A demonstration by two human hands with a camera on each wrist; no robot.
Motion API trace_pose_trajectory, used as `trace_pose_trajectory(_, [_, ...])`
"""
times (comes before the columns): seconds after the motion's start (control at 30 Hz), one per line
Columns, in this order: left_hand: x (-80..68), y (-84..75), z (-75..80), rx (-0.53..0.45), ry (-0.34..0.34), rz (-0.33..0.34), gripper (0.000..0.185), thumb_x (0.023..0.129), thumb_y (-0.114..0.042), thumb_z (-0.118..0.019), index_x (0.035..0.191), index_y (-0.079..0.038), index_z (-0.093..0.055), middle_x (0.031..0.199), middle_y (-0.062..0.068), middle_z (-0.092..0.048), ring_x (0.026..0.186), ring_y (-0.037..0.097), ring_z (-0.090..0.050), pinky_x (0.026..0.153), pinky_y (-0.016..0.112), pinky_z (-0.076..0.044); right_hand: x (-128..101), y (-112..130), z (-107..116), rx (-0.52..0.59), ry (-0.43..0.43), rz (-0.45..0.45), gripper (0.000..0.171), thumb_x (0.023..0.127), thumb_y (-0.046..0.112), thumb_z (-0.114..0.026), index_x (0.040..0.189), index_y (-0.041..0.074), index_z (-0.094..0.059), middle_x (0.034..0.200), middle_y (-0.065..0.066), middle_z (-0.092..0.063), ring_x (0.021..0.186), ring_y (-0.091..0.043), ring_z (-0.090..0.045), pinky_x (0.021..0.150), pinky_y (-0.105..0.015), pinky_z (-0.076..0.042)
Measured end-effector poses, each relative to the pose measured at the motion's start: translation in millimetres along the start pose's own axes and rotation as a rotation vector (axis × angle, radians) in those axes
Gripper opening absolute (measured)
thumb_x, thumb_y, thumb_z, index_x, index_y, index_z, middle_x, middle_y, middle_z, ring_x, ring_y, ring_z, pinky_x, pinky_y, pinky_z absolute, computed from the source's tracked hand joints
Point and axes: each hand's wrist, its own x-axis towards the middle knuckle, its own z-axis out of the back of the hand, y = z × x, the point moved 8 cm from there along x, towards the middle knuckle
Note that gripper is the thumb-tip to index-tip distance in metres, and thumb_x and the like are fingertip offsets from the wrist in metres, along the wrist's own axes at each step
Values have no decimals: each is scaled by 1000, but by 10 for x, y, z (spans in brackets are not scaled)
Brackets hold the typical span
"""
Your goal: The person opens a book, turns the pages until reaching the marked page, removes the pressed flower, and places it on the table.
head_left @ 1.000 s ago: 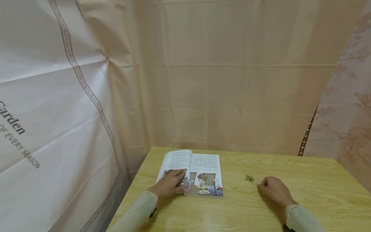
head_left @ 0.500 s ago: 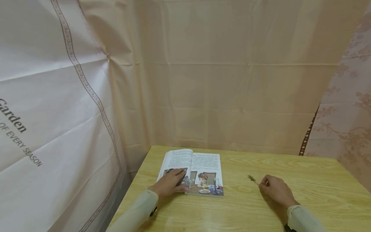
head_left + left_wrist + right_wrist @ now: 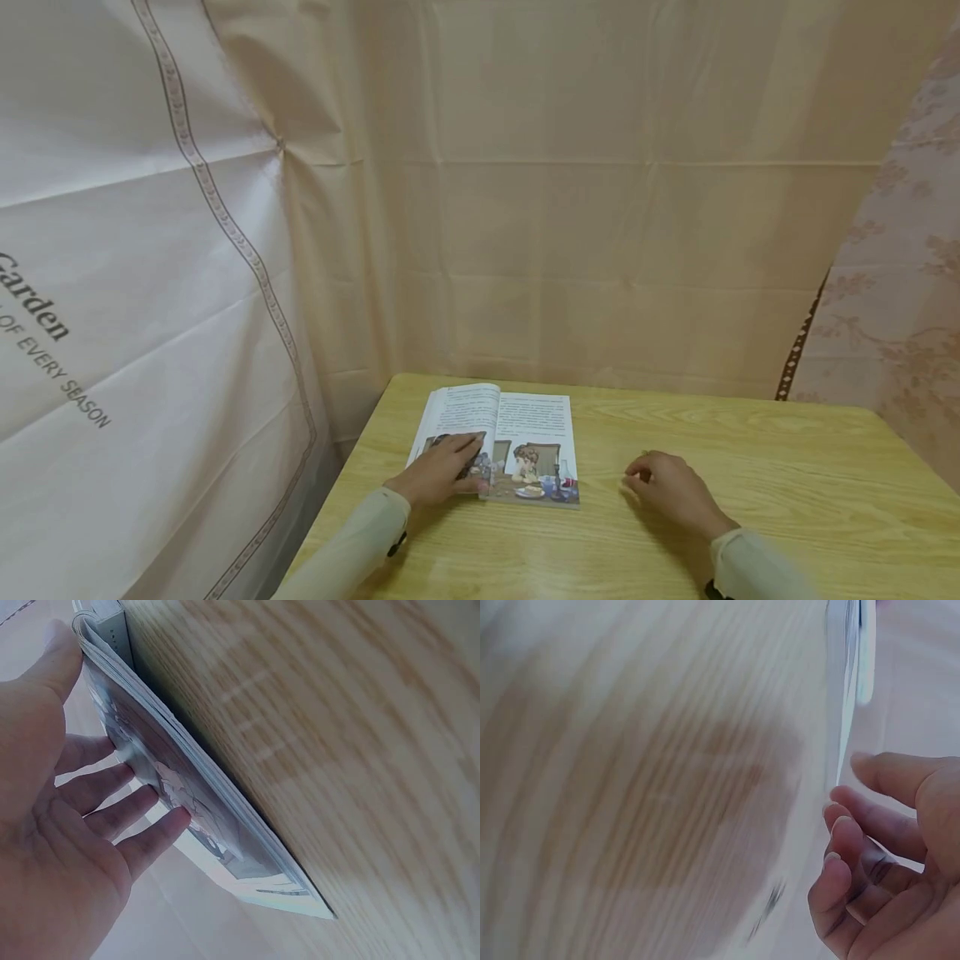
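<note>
Pressing flat with straight fingers, the left hand (image 3: 438, 473) pins the open book (image 3: 517, 446) on the counter (image 3: 787, 467); the right hand (image 3: 667, 490) hovers beside it, loosely curled, whether pinching a sprig unclear; nothing lies on the page yet.

The left hand (image 3: 52, 825) lies flat against the open book (image 3: 187, 795), its straight fingers (image 3: 146, 844) pressing on the illustrated page and the thumb up near the spine end. The book rests on the wooden table (image 3: 352, 750), its page edges fanned slightly.
</note>
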Motion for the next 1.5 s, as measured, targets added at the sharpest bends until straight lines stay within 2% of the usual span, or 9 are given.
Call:
trace_pose_trajectory(0.23, [-38, 11, -18, 55, 11, -24, 100, 89, -66, -64, 163, -9, -27, 166, 13, -28, 150, 32, -31, 116, 52, -34, 94, 424, -296, -39, 18, 103, 32, 88, 32, -81, 104, 4, -79, 80, 9, -58, 66, -6, -47, 60, -25, -45])
trace_pose_trajectory(0.5, [-37, 16, -32, 110, 33, -33, 92, 94, -58, -66, 163, -12, -26, 167, 9, -26, 151, 28, -30, 116, 48, -35, 155, 592, -521, -108, 41, 125, 39, 79, 45, -86, 100, 12, -78, 81, 6, -54, 68, -10, -45, 59, -30, -41])
trace_pose_trajectory(0.67, [-65, 0, -41, 143, 36, -73, 79, 100, -41, -66, 163, -10, -28, 168, 10, -25, 152, 29, -29, 117, 47, -33, 156, 590, -532, -103, 24, 99, 32, 77, 41, -89, 87, 15, -73, 79, 5, -52, 68, -13, -45, 58, -32, -37])
trace_pose_trajectory(0.83, [-123, -25, 5, 253, 5, -114, 76, 92, -19, -65, 161, -10, -34, 165, 9, -32, 149, 29, -34, 117, 45, -34, 149, 617, -535, -99, 19, 142, 33, 79, 39, -87, 71, 19, -62, 71, 6, -46, 64, -11, -41, 56, -27, -30])
trace_pose_trajectory(1.0, [-262, -35, 187, 357, -133, -203, 60, 90, -17, -68, 148, -11, -55, 150, 6, -54, 137, 28, -50, 110, 46, -43, 140, 635, -551, -101, 11, 176, 44, 81, 37, -86, 63, 20, -51, 67, 6, -43, 60, -8, -36, 54, -25, -27])
trace_pose_trajectory(1.17, [-491, -3, 498, 382, -392, -305, 30, 93, -22, -73, 121, -14, -74, 120, -1, -70, 111, 20, -62, 90, 43, -52, 133, 651, -538, -115, -20, 183, 48, 80, 34, -87, 62, 19, -46, 66, 7, -41, 60, -7, -35, 54, -25, -26])
trace_pose_trajectory(1.3, [-654, 17, 709, 388, -614, -373, 26, 85, -33, -83, 104, -15, -78, 106, -2, -72, 99, 19, -63, 82, 39, -52, 131, 639, -528, -118, -20, 169, 49, 80, 33, -87, 62, 19, -45, 66, 7, -41, 60, -7, -35, 54, -25, -26])
trace_pose_trajectory(1.4, [-720, 35, 822, 362, -746, -366, 31, 80, -38, -83, 100, -15, -77, 110, 4, -72, 101, 23, -63, 81, 39, -52, 130, 641, -532, -111, -8, 163, 48, 81, 33, -87, 62, 18, -45, 65, 7, -40, 60, -7, -34, 55, -25, -26])
trace_pose_trajectory(1.5, [-725, 54, 877, 281, -843, -303, 44, 74, -44, -84, 103, -12, -75, 121, 14, -68, 105, 30, -62, 83, 44, -53, 130, 672, -531, -100, -10, 180, 49, 81, 32, -87, 62, 18, -44, 65, 7, -39, 59, -6, -33, 55, -25, -25])
